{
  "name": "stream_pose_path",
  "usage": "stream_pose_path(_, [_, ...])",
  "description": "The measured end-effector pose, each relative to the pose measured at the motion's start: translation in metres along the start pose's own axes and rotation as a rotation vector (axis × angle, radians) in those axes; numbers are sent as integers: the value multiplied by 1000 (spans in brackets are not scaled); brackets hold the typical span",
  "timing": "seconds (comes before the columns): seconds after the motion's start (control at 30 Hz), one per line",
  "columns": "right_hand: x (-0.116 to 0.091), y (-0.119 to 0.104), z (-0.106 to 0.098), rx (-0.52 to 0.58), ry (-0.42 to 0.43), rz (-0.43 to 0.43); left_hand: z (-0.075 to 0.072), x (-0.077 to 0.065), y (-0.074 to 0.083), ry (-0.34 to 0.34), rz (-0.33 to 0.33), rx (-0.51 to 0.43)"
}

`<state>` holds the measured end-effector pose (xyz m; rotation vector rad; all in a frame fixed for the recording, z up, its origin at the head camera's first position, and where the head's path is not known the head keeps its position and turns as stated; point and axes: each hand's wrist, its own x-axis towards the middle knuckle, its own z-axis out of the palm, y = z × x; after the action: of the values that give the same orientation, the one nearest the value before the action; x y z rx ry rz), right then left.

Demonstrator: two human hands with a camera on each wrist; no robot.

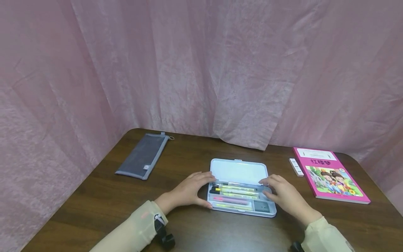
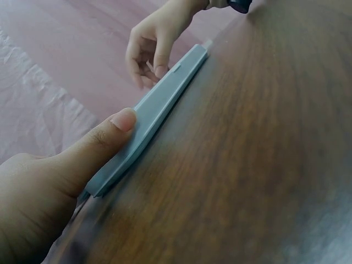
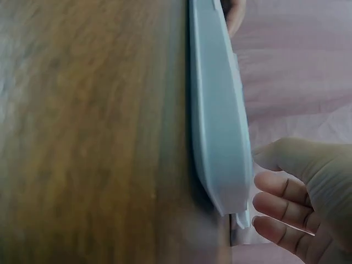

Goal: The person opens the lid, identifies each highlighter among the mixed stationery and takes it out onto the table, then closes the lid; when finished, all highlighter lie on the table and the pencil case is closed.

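Note:
An open pencil case (image 1: 238,171), pale blue-white, lies on the table with its lid folded back. Inside are several pens and highlighters (image 1: 236,190), a pink-purple pen (image 1: 231,200) and a dark block (image 1: 261,206) in the front right compartment. My left hand (image 1: 190,189) holds the case's left end, its thumb on the front wall (image 2: 125,135) and its fingers by the hinge. My right hand (image 1: 284,196) is over the case's right end, fingers near the lid's corner and thumb by the tray; in the right wrist view its fingers are loosely bent beside the case.
A grey mesh zip pouch (image 1: 143,155) lies at the back left. On the right is a pink picture book (image 1: 330,175), with a small white box (image 1: 296,167) beside its left edge. A pink curtain (image 1: 195,70) hangs behind the table (image 1: 176,231).

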<state>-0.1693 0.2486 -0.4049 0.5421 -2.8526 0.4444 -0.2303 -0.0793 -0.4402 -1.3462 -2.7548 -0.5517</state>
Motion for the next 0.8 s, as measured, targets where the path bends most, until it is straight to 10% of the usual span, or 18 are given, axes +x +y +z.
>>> stream_pose_path(0.8, [11,-5,5,-70,-36,9,0,-1,1,-11,-17,-5])
